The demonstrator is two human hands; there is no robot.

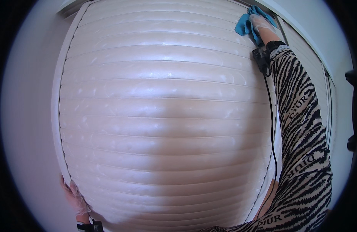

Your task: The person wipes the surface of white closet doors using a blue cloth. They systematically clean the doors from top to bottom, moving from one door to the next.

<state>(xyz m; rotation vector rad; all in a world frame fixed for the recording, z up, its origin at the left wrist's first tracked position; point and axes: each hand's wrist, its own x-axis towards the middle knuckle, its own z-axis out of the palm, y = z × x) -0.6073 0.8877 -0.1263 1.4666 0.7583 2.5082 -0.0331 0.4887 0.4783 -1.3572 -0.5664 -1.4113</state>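
Observation:
A tall cream door panel with padded horizontal ribs fills the middle of the view, pale swirled marks showing across its ribs. Up at its top right corner, my right hand in a clear thin glove holds a blue cloth with a zigzag-cut edge against the surface. Low on the opposite side, my gloved left hand grips the white edge frame of the panel, the thumb on the front face. Some of its fingers are hidden behind the frame.
Beside the right arm, a second ribbed panel stands under the top rail. A black cable hangs from a black device at my right wrist. Another black device is at my left wrist. A plain wall lies left.

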